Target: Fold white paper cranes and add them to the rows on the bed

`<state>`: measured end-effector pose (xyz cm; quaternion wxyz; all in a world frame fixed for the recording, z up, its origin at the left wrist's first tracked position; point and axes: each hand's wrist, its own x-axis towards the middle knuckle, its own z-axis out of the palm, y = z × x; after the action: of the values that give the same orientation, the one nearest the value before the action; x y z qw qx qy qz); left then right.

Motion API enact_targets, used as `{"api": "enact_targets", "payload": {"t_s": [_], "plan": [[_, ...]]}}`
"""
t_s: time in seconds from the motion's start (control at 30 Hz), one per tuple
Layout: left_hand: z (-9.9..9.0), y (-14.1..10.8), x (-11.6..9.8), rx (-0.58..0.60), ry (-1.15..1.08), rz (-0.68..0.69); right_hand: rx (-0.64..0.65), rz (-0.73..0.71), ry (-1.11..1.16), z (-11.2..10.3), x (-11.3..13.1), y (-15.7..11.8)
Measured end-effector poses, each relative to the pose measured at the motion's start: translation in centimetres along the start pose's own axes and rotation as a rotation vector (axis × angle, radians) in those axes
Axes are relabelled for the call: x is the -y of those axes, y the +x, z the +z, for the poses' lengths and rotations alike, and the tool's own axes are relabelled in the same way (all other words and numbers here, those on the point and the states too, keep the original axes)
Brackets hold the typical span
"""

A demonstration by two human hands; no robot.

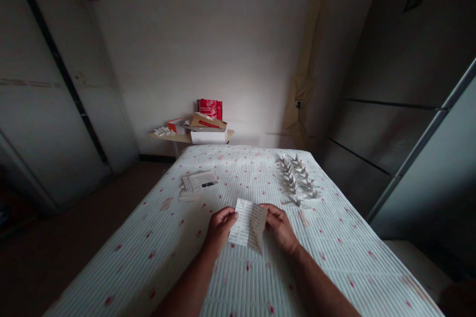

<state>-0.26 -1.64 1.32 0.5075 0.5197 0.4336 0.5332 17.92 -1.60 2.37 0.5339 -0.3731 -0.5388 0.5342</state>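
Observation:
A sheet of printed paper (244, 224) is held up between my two hands, above the quilted bed cover. My left hand (220, 225) pinches its left edge, thumb on the near face. At the upper right corner my right hand (278, 224) grips it, with some of the fingers hidden. The right part of the sheet bends, and its lower right corner hangs down. Beyond my right hand, several folded paper cranes (293, 178) stand in two rows. Past my left hand lies a loose pile of printed paper sheets (199, 181).
The bed (167, 252) has a white ribbed cover with red spots. Behind it, a small table (182, 137) carries a white box (208, 136), a red bag (208, 108) and small white pieces (163, 131). Cabinets stand left (40, 89) and right (372, 79).

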Motion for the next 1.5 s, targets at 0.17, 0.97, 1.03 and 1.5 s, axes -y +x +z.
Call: {"api": "enact_targets", "payload": {"t_s": [0.17, 0.97, 1.03, 1.5], "plan": [[0.6, -0.3, -0.3, -0.005, 0.078, 0.017, 0.104, 0.018, -0.008, 0.5, -0.1, -0.2], [0.7, 0.0, 0.3, 0.123, -0.189, 0.001, -0.143, 0.017, 0.149, 0.1, -0.8, 0.5], [0.5, -0.1, 0.3, 0.109, -0.125, 0.003, -0.107, 0.032, 0.136, 0.3, -0.8, 0.5], [-0.1, 0.4, 0.2, -0.071, 0.043, 0.024, -0.116, -0.004, 0.061, -0.4, -1.1, 0.6]]}}
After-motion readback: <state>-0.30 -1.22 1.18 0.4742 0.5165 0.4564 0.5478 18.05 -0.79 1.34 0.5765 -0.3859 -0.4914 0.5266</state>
